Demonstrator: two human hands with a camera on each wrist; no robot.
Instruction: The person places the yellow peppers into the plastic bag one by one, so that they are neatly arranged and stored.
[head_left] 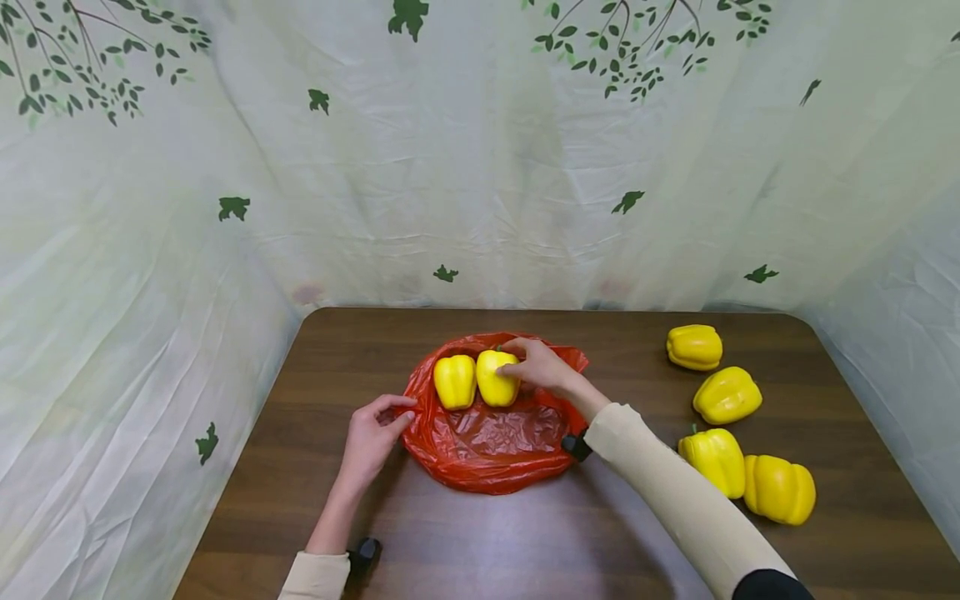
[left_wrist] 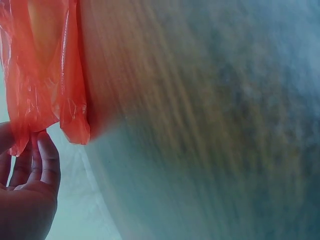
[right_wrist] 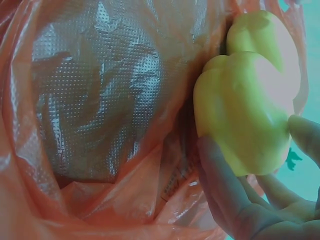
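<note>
A red plastic bag [head_left: 487, 475] lies spread open on the table, its rim rolled into a ring. Inside it, toward the back, two yellow bell peppers sit side by side. My right hand [head_left: 536, 364] grips the right-hand bell pepper [head_left: 495, 385], fingers and thumb around its sides, as the right wrist view also shows. The other bell pepper [head_left: 454, 382] stands just left of it, partly hidden behind the held one in the right wrist view. My left hand [head_left: 375, 433] pinches the bag's left rim between thumb and fingers; the left wrist view shows the red film [left_wrist: 42, 95] at the fingertips.
On the table's right side lie several more yellow peppers: one at the back [head_left: 694, 347], one below it [head_left: 727, 396], and two touching nearer the front, the left pepper [head_left: 712, 461] and the right pepper [head_left: 780, 490]. A pale leaf-print curtain [head_left: 487, 167] hangs behind the brown table [head_left: 345, 350].
</note>
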